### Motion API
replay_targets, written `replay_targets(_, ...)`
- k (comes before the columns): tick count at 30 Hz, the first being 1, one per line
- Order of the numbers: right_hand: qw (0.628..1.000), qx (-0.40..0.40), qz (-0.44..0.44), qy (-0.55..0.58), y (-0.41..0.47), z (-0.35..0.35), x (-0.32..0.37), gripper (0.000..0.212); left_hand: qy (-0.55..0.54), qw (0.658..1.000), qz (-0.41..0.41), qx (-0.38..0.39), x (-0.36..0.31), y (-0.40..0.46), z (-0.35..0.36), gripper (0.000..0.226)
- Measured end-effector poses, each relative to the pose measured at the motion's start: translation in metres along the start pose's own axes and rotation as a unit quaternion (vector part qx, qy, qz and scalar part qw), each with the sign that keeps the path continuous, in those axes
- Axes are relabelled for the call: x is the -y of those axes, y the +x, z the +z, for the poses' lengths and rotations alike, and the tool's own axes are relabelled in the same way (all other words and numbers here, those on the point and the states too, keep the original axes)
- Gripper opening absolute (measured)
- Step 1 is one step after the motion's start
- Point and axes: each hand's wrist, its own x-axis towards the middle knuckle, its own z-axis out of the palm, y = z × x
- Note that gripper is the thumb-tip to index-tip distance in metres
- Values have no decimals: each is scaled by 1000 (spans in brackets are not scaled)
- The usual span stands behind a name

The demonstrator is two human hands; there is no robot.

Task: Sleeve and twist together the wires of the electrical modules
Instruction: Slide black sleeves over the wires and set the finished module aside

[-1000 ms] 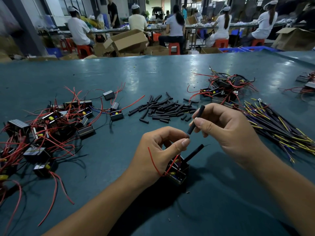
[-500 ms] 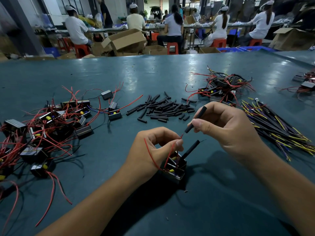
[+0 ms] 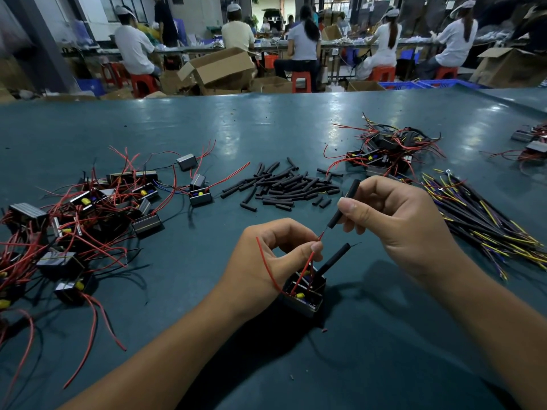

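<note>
A small black electrical module (image 3: 305,297) sits on the green table (image 3: 370,350) under my left hand (image 3: 266,261). Thumb and forefinger of that hand pinch one of its red wires (image 3: 307,261) near the tip. My right hand (image 3: 393,223) pinches a black sleeve (image 3: 344,204) and holds it tilted, its lower end right at the bare wire tip. Another wire of the same module wears a second black sleeve (image 3: 334,258). A loose red wire loops around the left hand's knuckles.
A pile of loose black sleeves (image 3: 284,187) lies behind my hands. Modules with red wires (image 3: 74,220) are heaped at the left, another heap (image 3: 387,152) at the back right. A bundle of yellow and purple wires (image 3: 479,220) lies right. People sit at benches beyond the table.
My left hand has drawn the red wire's tip up out of its fingers, and it now meets the lower end of the sleeve. My right hand stayed nearly still.
</note>
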Motion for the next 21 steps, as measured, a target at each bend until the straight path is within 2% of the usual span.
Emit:
replay_targets(13, 1000, -3, -9, -14, -1, 4, -4, 27, 0, 1000, 1, 1, -1, 0, 0, 5)
replay_targets(16, 1000, 2, -19, -22, -1, 2, -6, 20, -7, 1000, 0, 2, 0, 0, 0, 5)
replay_targets(19, 999, 17, -19, -30, 0, -2, -8, 4, -5, 1000, 0, 3, 0, 1, 1, 5)
replay_targets(21, 999, 19, -17, -24, 1, -3, -8, 5, -4, 1000, 0, 3, 0, 1, 1, 5)
